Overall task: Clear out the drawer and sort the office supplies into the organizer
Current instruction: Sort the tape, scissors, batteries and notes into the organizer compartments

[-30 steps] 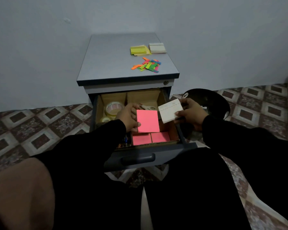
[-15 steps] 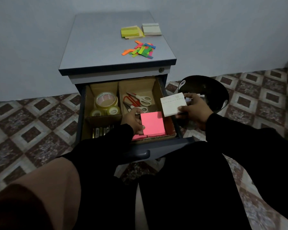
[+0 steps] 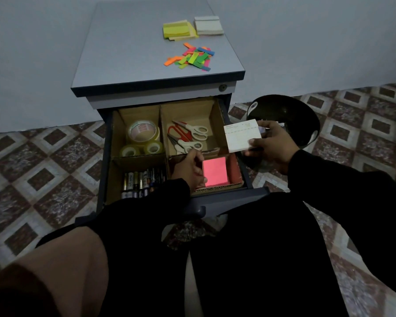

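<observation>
Fingers of the left hand (image 3: 190, 169) are curling against the pink sticky notes (image 3: 215, 171) lying in the front right compartment of the cardboard organizer (image 3: 162, 131) inside the open drawer (image 3: 193, 210). Right hand (image 3: 272, 146) is pinching a white notepad (image 3: 241, 136) just above the drawer's right edge, beside the scissors (image 3: 188, 136)

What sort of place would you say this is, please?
Probably a home or small office corner: a pedestal cabinet against a plain wall, its open drawer divided by cardboard for tape rolls, scissors and sticky notes, on a patterned tile floor.
</observation>
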